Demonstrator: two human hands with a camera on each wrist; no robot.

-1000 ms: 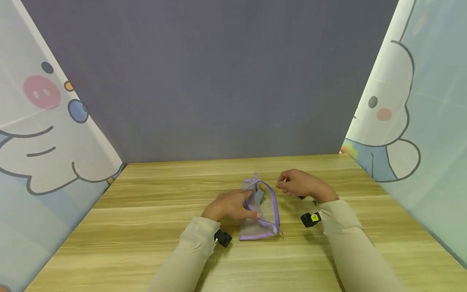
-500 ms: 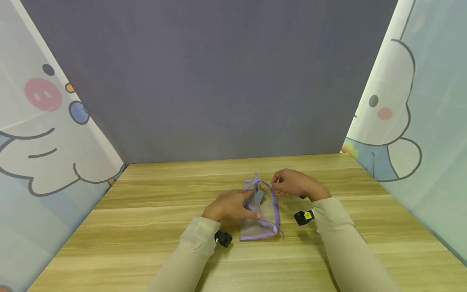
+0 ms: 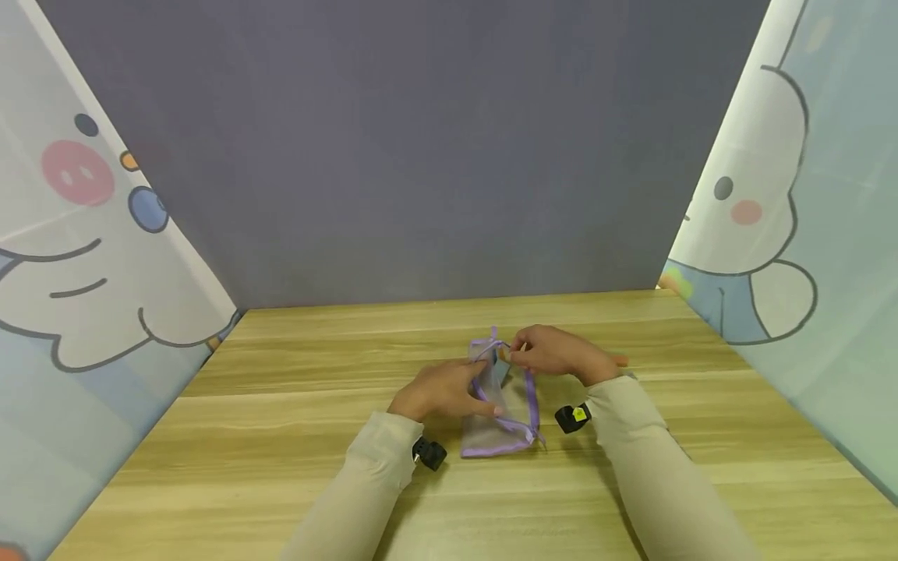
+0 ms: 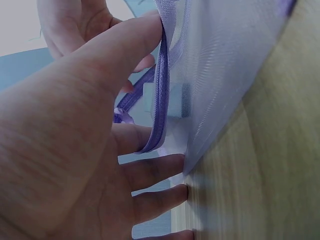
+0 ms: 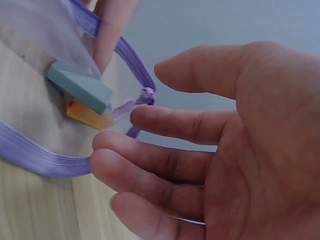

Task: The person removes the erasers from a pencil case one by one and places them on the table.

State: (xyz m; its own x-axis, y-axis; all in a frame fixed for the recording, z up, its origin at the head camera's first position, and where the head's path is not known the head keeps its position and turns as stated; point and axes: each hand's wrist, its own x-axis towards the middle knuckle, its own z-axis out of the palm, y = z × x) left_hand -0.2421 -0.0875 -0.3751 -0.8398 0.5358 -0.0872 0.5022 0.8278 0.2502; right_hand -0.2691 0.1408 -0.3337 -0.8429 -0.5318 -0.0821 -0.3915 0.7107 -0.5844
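Note:
A mesh zipper pouch [image 3: 484, 436] with purple edging lies on the table, its mouth spread. My left hand [image 3: 445, 392] is at the mouth, thumb and index finger apart against the zipper edges, the other fingers straight in the left wrist view. Inside the pouch sit a light blue-green block [image 5: 80, 85] and a yellow-orange block [image 5: 90, 115], one partly over the other. My right hand [image 3: 550, 351] is at the pouch's right side, fingers extended over the zipper edge [image 5: 45, 162] and holding nothing. Whether its fingertips touch the edge I cannot tell.
An orange object [image 3: 620, 360] lies on the wood-grain table [image 3: 316, 358] behind my right wrist, mostly hidden. A grey panel [image 3: 449, 156] stands at the back. Cartoon-printed curtains [image 3: 758, 234] close off both sides.
My right hand has moved left, from beside the pouch to its mouth. The orange object has come into view behind the right wrist. My left hand stays at the pouch.

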